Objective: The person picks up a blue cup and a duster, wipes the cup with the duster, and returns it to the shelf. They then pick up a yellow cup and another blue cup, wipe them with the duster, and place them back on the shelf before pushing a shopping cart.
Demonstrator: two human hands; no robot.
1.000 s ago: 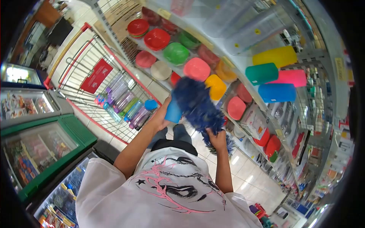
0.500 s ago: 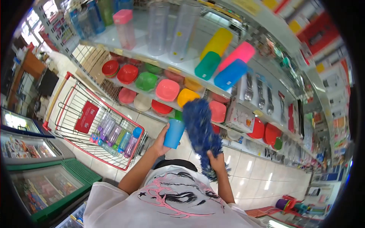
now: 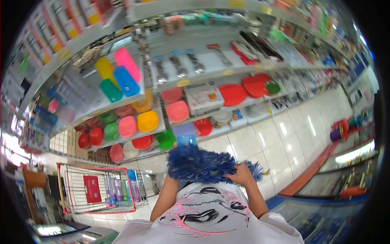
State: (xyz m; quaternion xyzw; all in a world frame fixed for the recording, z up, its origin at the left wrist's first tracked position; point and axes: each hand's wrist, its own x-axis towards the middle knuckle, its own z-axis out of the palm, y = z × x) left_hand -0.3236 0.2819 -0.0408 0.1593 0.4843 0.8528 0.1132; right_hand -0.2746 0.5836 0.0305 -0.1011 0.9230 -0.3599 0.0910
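My right hand point(image 3: 241, 175) is wrapped round a fluffy blue duster point(image 3: 199, 164), which lies crosswise in front of my shirt. Its shaggy strands cover most of my left hand, whose forearm point(image 3: 165, 199) comes up from below. A blue plastic cup point(image 3: 186, 140) shows just above the duster's left end, held by the left hand behind the strands. The duster overlaps the lower part of the cup in this view.
Shelves ahead carry coloured bowls point(image 3: 127, 126), upright plastic containers point(image 3: 126, 80), packed utensils point(image 3: 178, 66) and red plates point(image 3: 232, 94). A shopping cart point(image 3: 97, 212) with bottles stands at the left. Glass-topped freezers point(image 3: 317, 219) are at the lower right.
My view has turned to the right along the shelves. The duster has swung from near upright to lying crosswise, and now covers my left hand and part of the cup.
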